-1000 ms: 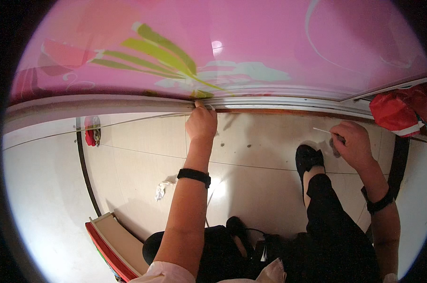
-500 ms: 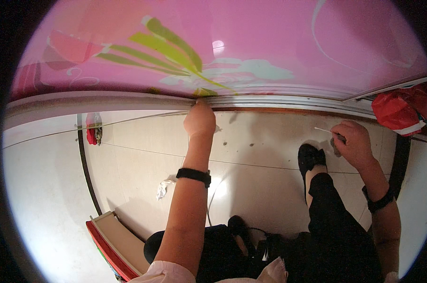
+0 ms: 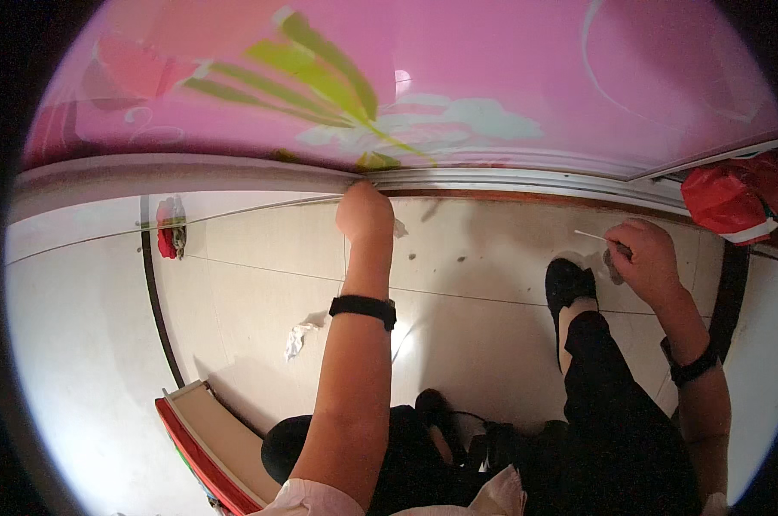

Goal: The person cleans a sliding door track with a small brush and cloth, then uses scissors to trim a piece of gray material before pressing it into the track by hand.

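Observation:
At the lower edge of a pink sliding door [image 3: 509, 77] with a flower print, my left hand [image 3: 364, 215] is closed against the silver track [image 3: 526, 178], by the end of the pale door frame [image 3: 191, 172]. Its fingertips are hidden. A small greyish scrap [image 3: 400, 228] shows beside it; whether the hand holds it I cannot tell. Off to the right, my right hand [image 3: 645, 262] pinches a white cotton swab [image 3: 590, 235] that points left. A dark grey piece [image 3: 612, 264], perhaps cloth, shows below those fingers.
Red fabric [image 3: 722, 206] bunches at the right end of the track. My black shoe [image 3: 569, 282] stands on the tiled floor [image 3: 483, 327] amid small dark specks. A crumpled white tissue [image 3: 295, 341] lies left of my forearm. A red-sided box-like piece [image 3: 213, 443] stands at lower left.
The view has shifted slightly. My left forearm has swung a little to the right while the hand stays at the track. The right hand keeps the cotton swab nearly in place.

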### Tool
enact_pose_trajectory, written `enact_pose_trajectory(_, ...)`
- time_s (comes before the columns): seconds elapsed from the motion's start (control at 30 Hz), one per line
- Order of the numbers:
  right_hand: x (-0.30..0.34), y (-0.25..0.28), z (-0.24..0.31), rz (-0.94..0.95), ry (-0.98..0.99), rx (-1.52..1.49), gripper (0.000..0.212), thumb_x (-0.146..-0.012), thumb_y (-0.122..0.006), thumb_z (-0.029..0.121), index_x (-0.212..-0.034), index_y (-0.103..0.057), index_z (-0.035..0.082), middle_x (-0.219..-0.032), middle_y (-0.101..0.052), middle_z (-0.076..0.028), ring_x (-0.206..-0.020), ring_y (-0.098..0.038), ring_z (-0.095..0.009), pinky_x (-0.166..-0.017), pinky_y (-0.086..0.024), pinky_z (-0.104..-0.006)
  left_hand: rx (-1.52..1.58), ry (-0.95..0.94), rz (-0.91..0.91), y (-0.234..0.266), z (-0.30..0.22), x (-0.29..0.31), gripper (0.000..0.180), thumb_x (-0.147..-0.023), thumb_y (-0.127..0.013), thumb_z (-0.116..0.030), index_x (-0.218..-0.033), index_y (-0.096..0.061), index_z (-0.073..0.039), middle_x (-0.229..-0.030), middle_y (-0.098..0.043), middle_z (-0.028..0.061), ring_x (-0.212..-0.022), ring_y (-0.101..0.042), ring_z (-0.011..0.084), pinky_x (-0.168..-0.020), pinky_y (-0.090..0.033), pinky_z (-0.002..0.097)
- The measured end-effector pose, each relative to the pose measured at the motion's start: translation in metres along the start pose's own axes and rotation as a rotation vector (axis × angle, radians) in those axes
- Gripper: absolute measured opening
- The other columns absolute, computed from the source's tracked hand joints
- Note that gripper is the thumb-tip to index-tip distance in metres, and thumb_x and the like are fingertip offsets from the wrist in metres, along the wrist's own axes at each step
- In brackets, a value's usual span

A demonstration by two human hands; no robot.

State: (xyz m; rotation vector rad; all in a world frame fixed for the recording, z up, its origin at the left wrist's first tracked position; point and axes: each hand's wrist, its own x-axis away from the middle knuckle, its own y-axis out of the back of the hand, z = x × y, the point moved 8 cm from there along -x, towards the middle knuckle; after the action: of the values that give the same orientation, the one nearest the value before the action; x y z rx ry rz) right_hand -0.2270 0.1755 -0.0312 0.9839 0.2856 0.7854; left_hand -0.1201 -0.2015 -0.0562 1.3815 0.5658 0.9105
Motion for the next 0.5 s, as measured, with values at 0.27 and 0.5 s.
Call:
enact_pose_trajectory(0.27, -0.002, 0.005, 0.003, -0.094, 0.101, 0.012, 0.015, -0.071, -0.061, 0.008, -0.085, -0.062, 0.002, -0.076, -0.059, -0.011, -0.068, -0.058, -0.025, -0.063, -0.046, -0.0343, -0.021, -0.167, 0.018, 0.008, -0.024, 0.006, 0.017, -0.076, -0.048, -0.013, -0.082, -0.064, -0.011, -0.089, -0.063, 0.0159, -0.083, -0.061, 0.0333, -0.070, -0.049, 0.0421)
enact_pose_trajectory(0.5, -0.006, 0.010, -0.003, -0.111, -0.001, -0.006, 0.015, -0.069, -0.061, 0.006, -0.084, -0.061, 0.003, -0.072, -0.055, -0.011, -0.064, -0.056, -0.024, -0.059, -0.045, -0.0342, 0.066, -0.317, 0.042, 0.008, -0.059, 0.031, 0.014, -0.074, -0.047, -0.012, -0.080, -0.060, -0.009, -0.083, -0.062, 0.0158, -0.080, -0.059, 0.0363, -0.068, -0.048, 0.0443)
